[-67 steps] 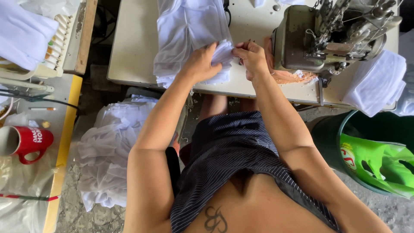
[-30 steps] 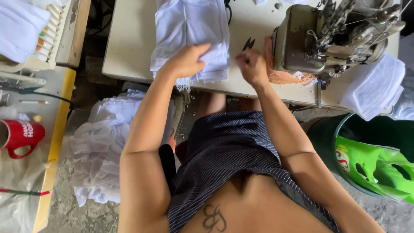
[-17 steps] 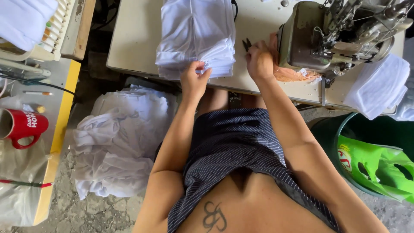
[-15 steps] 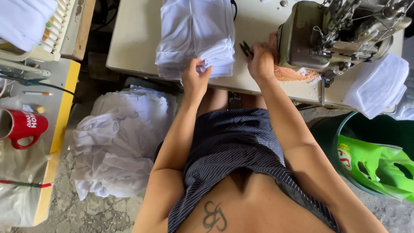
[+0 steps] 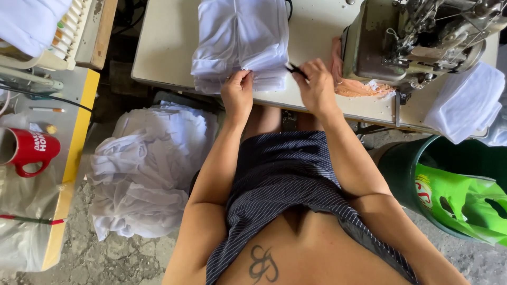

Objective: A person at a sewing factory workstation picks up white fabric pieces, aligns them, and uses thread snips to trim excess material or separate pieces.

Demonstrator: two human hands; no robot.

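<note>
A stack of folded white cloth pieces [image 5: 240, 45] lies on the cream sewing table [image 5: 163, 47]. My left hand [image 5: 237, 95] pinches the near edge of the stack's top piece. Just to its right, my right hand [image 5: 317, 87] holds small dark thread snips [image 5: 296, 69], whose tips point toward the cloth edge. Both hands sit at the table's front edge, above my lap.
A sewing machine [image 5: 417, 37] stands at the table's right, with orange cloth [image 5: 354, 84] under it and white cloth [image 5: 465, 103] beside it. A heap of white cloth [image 5: 148, 169] lies on the floor at left. There is a red mug [image 5: 29, 153] on the left bench. A green bin [image 5: 454, 184] stands at right.
My left hand came back off the stack to its near edge and pinched the cloth. My right hand moved the snips leftward, closer to that edge.
</note>
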